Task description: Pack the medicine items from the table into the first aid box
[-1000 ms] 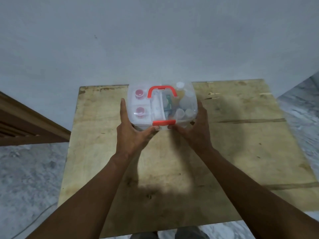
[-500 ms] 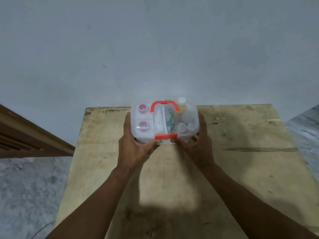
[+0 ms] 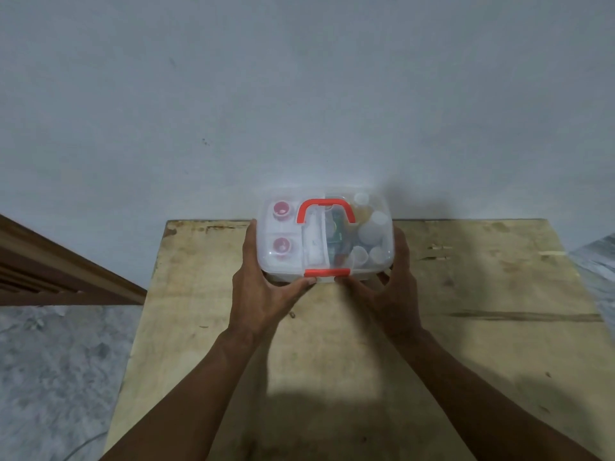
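Observation:
The clear plastic first aid box has a red handle on its closed lid and a red latch at the front. It is at the far edge of the wooden table, against the wall. Through the lid I see two pink caps on the left and several white bottles on the right. My left hand grips the box's left side, thumb at the front by the latch. My right hand grips its right side, thumb also near the latch.
A plain grey wall stands directly behind the table. A brown wooden rail runs at the left. Grey marbled floor shows on both sides of the table. No loose items lie on the tabletop.
The view has tilted upward, so table and box sit lower in frame. Both hands keep their grip on the box, which seems slightly nearer the wall.

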{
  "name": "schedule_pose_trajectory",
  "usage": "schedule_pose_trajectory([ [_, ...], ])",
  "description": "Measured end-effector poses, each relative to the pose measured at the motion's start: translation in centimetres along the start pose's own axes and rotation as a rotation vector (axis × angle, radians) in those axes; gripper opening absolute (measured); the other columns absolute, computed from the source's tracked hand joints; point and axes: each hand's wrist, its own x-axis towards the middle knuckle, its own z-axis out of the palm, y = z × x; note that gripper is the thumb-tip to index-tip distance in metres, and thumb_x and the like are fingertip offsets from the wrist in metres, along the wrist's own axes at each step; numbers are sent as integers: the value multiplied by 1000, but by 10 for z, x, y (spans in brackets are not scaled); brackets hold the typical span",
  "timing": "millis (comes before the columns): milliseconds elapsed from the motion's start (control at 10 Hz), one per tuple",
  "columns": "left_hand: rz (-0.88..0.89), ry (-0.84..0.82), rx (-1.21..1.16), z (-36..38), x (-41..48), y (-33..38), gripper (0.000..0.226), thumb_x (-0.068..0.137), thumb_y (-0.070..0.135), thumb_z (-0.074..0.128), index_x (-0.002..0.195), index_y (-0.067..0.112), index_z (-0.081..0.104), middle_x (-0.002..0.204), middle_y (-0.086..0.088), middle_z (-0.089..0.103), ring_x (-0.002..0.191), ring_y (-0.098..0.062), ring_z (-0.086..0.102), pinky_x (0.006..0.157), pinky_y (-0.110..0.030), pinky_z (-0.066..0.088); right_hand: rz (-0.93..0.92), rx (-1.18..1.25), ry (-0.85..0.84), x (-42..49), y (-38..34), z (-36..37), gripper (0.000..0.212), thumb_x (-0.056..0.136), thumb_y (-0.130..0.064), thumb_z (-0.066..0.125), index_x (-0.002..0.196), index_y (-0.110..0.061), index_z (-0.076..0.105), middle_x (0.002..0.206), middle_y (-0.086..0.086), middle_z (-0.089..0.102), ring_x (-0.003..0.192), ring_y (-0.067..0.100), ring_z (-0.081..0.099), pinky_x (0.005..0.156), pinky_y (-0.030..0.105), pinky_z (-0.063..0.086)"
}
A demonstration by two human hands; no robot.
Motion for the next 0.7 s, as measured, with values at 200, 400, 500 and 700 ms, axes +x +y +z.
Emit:
schedule_pose_trajectory([
  [200, -14, -5, -3, -2, -1, 1, 106, 64, 34, 92, 148, 30, 27, 134, 24, 52, 119, -1, 58, 89, -18, 54, -11, -57, 32, 0, 4, -2, 81, 77, -33, 86, 114, -81, 32, 107, -58, 48, 102, -26, 55, 93, 22, 52],
  [400, -34, -45, 4, -3, 0, 1, 110, 65, 39, 91, 150, 29, 21, 138, 18, 51, 120, -6, 59, 90, -31, 58, -81, -26, -3, 5, 6, -2, 43, 88, 7, 71, 101, -30, 53, 99, -29, 61, 97, -28, 56, 80, -6, 44],
  [500, -68, -91, 42, -6, -3, 4, 121, 67, 41, 90, 154, 30, 7, 145, 12, 46, 124, -13, 57, 94, -35, 56, -80, -35, -50, 11, 5, -4, 34, 94, 12, 60, 102, -20, 54, 101, -12, 60, 96, -14, 64, 83, 4, 53],
  [700, -104, -132, 80, -31, -24, 28, 117, 78, 34, 80, 157, 17, -4, 125, 37, 33, 97, 22, 51, 84, -7, 43, 46, -424, -30, -10, 13, -16, 122, 74, -65, 74, 158, -16, 0, 161, 10, 32, 143, 28, 42, 115, 51, 40],
])
